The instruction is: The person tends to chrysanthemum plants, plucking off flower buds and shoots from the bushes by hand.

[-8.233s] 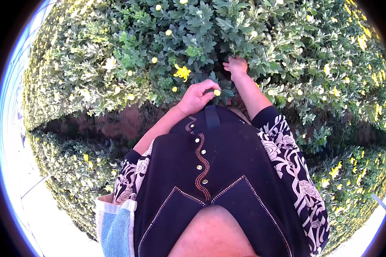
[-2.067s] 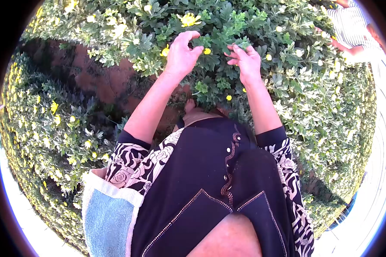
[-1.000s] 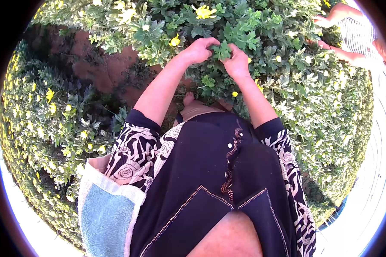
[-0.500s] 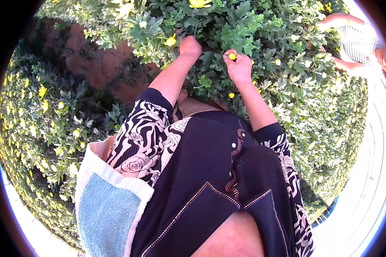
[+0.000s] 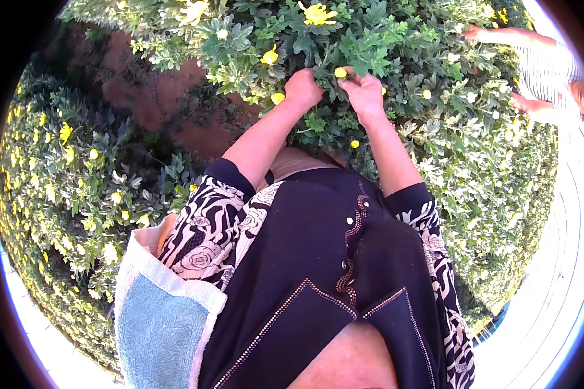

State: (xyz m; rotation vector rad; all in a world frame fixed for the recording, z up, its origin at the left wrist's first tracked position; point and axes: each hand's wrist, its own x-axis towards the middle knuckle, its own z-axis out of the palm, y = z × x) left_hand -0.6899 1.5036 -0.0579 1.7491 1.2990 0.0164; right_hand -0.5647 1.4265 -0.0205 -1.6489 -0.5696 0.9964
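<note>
My right hand is closed in a pinch at a yellow chrysanthemum bud, which shows at its fingertips. Close beside it on the left, my left hand is curled among the dark green leaves; its fingertips are partly hidden, and what they grip cannot be made out. A yellow bloom sits just left of my left wrist, with another flower above it. A larger open yellow flower stands beyond both hands.
Flowering bushes spread to the right, and another row runs along the left. Bare reddish soil shows between the rows. Another person in a striped top reaches into the plants at the upper right. A light blue towel hangs by my left arm.
My left hand has shifted right, closer to the right hand. The bud at my right fingertips has moved slightly up and left. The other person's arms have moved.
</note>
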